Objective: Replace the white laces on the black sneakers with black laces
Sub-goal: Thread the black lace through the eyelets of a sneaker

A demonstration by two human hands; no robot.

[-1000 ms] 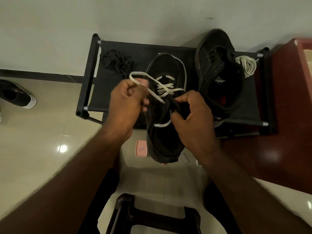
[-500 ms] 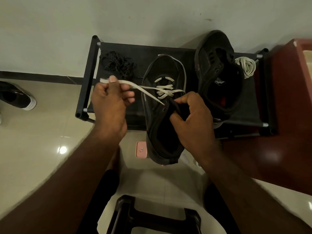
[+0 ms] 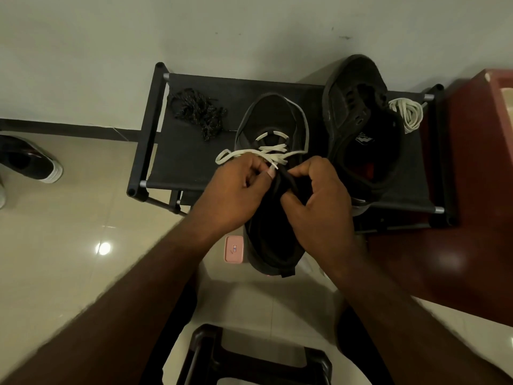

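Note:
A black sneaker [image 3: 270,118] lies toe-away on the black fabric rack [image 3: 191,168], its heel hanging over the front edge. White lace [image 3: 273,150] still crosses its upper eyelets. My left hand [image 3: 238,190] pinches that lace close to the tongue, a loop of it sticking out to the left. My right hand [image 3: 316,195] grips the sneaker's tongue and collar. A second black sneaker [image 3: 358,107] without laces rests on the rack to the right. Beside it lies a coiled white lace [image 3: 406,113]. A bundle of black laces [image 3: 197,111] sits at the rack's back left.
A dark red cabinet [image 3: 477,190] stands right of the rack. A small pink box [image 3: 234,249] lies on the tiled floor under the sneaker's heel. Another shoe [image 3: 27,162] sits at the far left, and a black stool [image 3: 258,357] is near me.
My left hand, which had pulled the white lace out to the left, has come back to the sneaker's eyelets with the lace slack. My right hand has kept its grip.

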